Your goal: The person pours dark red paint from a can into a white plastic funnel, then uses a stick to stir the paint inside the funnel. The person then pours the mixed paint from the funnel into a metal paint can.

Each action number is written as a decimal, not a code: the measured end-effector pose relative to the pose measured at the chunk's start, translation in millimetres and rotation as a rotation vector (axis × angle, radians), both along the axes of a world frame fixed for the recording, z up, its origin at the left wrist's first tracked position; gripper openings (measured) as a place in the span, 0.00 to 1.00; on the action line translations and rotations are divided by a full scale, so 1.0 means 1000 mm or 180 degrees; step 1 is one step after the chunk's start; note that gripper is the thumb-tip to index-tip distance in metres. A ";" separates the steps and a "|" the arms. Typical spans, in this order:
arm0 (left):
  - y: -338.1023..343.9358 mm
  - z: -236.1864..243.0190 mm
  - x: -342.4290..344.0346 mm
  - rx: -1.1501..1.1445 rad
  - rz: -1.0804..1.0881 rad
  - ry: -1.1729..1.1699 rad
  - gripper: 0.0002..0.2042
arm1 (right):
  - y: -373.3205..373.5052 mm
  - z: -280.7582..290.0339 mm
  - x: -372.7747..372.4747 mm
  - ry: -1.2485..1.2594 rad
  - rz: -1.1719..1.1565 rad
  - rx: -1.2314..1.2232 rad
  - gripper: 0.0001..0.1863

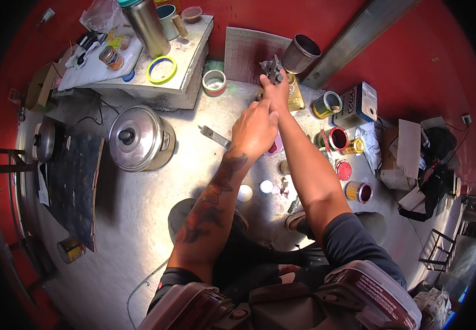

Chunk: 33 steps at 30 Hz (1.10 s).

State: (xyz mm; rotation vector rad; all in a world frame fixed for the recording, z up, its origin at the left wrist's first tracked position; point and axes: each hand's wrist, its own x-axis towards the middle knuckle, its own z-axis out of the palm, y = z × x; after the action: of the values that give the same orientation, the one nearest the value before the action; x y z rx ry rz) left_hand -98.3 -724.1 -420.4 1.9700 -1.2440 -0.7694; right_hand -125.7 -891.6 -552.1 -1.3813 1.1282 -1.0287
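Mottled floor, round metal pot; right hand grips dark, knobbed tool.

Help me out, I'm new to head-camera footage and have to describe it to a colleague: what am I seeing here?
Happy to walk you through it. No robot works here; a person uses two bare hands. This single picture looks down from a fisheye camera on their head, so straight edges bend near the rim. The right hand grips a dark tool, its exact kind hard to tell. The left hand overlaps the right wrist. On the pale floor stand a lidded metal pot, a rectangular metal can and an open can of dark red paint.
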 end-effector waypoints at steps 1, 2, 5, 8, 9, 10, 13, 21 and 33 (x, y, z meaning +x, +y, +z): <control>0.003 0.005 0.005 0.0141 -0.0009 -0.0084 0.22 | -0.001 -0.004 0.010 0.0005 0.0052 0.0011 0.32; 0.004 0.007 0.009 0.0144 0.0032 -0.0072 0.22 | -0.005 -0.008 0.017 0.0043 -0.0016 -0.0051 0.32; 0.006 0.010 0.017 0.0390 0.0021 -0.0343 0.22 | -0.002 0.002 0.032 0.0014 -0.0169 0.0309 0.31; 0.009 0.013 0.021 0.0371 0.0017 -0.0373 0.21 | -0.022 -0.029 0.043 0.0219 -0.0354 -0.0233 0.29; 0.009 0.015 0.021 0.0341 -0.0032 -0.0354 0.20 | -0.026 -0.033 0.044 0.0209 -0.0397 -0.0423 0.27; 0.008 0.016 0.021 0.0308 -0.0084 -0.0333 0.20 | -0.030 -0.037 0.045 0.0220 -0.0392 -0.0419 0.27; 0.009 0.011 0.022 0.0306 -0.0161 -0.0362 0.18 | -0.030 -0.040 0.048 0.0201 -0.0501 -0.0232 0.26; 0.012 0.000 0.013 0.0188 -0.0288 -0.0585 0.12 | -0.021 -0.038 0.050 0.0393 -0.0483 -0.0424 0.27; 0.015 0.010 0.019 0.0301 -0.0443 -0.0568 0.13 | -0.016 -0.041 0.040 0.0454 -0.0349 -0.0667 0.30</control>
State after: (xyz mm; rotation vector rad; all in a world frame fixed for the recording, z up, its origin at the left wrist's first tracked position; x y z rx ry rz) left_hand -79.3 -709.4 -410.4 2.0823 -1.4871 -0.7450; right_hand -85.9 -907.7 -592.7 -1.5936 1.2395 -1.1685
